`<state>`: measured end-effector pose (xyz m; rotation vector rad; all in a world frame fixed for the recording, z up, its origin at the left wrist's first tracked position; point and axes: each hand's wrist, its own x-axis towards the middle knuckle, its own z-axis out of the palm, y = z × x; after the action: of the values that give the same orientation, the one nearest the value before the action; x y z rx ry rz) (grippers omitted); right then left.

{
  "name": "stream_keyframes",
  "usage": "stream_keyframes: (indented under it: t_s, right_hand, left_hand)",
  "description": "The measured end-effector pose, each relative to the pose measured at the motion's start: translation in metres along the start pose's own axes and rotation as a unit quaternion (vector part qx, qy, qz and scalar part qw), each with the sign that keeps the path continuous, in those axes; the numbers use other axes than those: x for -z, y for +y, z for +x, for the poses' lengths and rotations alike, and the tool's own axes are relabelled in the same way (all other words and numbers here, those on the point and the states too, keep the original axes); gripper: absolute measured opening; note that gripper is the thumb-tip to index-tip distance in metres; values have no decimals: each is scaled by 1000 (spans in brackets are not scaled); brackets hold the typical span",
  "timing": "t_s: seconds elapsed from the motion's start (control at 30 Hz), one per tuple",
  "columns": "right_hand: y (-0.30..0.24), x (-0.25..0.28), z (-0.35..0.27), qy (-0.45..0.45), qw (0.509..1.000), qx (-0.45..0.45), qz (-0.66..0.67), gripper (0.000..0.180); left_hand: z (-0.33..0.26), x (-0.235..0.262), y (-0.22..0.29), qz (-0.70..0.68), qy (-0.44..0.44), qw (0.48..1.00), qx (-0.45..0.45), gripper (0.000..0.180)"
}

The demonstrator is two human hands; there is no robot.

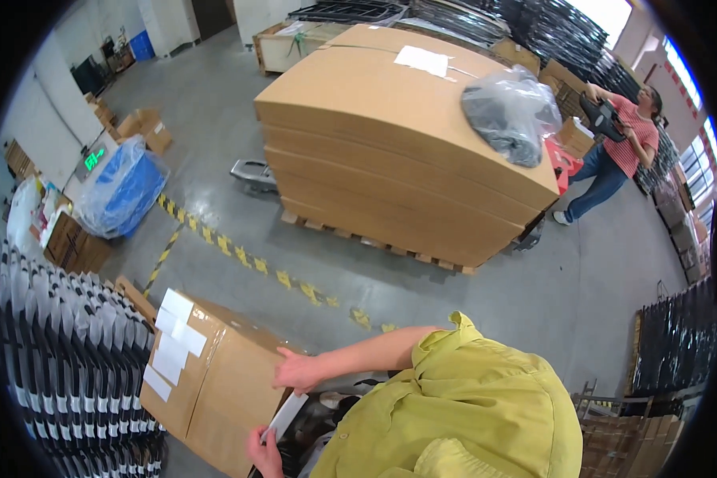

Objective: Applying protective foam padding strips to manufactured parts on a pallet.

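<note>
A brown cardboard box (235, 398) stands in front of me, with several white paper sheets (175, 346) stuck on its top and clear tape along a seam. My left hand (267, 456), at the lower edge of the view, is closed on the lower end of a white strip (285, 416). At the strip's upper end my right hand (299, 371) is bent over the box's near edge, one finger sticking out; its fingertips seem closed on the strip but are partly hidden. Dark, glossy items (315, 418) lie between the box and my yellow-green shirt.
Stacked black frames with white wrapping (80, 358) crowd the left. Ahead, large flat cartons (398, 183) sit on a wooden pallet (374, 244), topped by a plastic-wrapped bundle (511, 115). A person in a striped shirt (628, 131) holds a pallet truck handle (601, 118). Yellow-black tape (239, 255) marks the floor.
</note>
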<state>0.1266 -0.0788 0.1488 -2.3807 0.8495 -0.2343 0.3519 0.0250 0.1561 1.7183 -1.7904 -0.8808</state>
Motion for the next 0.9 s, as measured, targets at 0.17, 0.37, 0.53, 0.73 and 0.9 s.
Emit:
stream_keyframes:
  t_s: [0.17, 0.37, 0.53, 0.73, 0.9]
  right_hand:
    - [11, 2, -68, -6, 982, 40, 185, 17]
    - [-15, 38, -136, 72, 950, 32, 301, 18]
    - [-33, 26, -185, 83, 915, 24, 395, 15]
    - [-74, 5, -230, 31, 904, -32, 425, 13]
    - [-95, 36, -286, 21, 874, -55, 482, 15]
  left_hand:
    - [-36, -20, 93, -39, 24, 985, 168, 23]
    - [-65, -45, 126, -230, 71, 958, 157, 29]
    - [-85, -50, 136, -305, 48, 940, 146, 28]
    - [-136, -55, 133, -372, 73, 923, 68, 19]
    - [-152, -69, 166, -348, 77, 930, 92, 14]
